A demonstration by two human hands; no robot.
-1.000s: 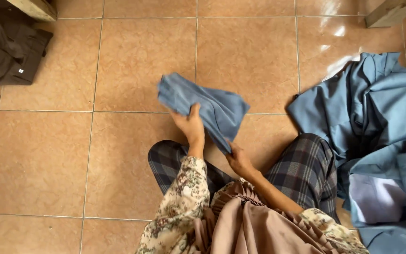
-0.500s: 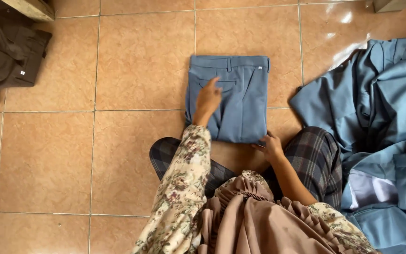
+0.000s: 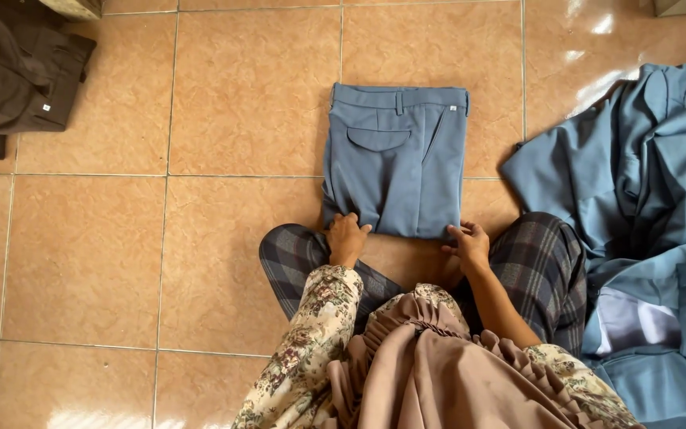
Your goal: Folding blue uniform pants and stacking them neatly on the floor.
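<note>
A folded pair of blue-grey trousers (image 3: 397, 159) lies flat on the tiled floor in front of my knees, waistband away from me, back pocket up. My left hand (image 3: 346, 237) grips the near left corner of the fold. My right hand (image 3: 468, 242) grips the near right corner. Both forearms wear floral sleeves. My legs in plaid trousers are crossed under my hands.
A heap of blue-grey garments (image 3: 645, 214) lies on the floor at my right. Dark brown clothing (image 3: 17, 79) is piled at the upper left. Orange-brown floor tiles (image 3: 160, 254) spread all around.
The trousers went from a loosely bunched, tilted bundle to a neat flat rectangle. My left hand slid from the top of the cloth down to its near edge; my right hand joined there.
</note>
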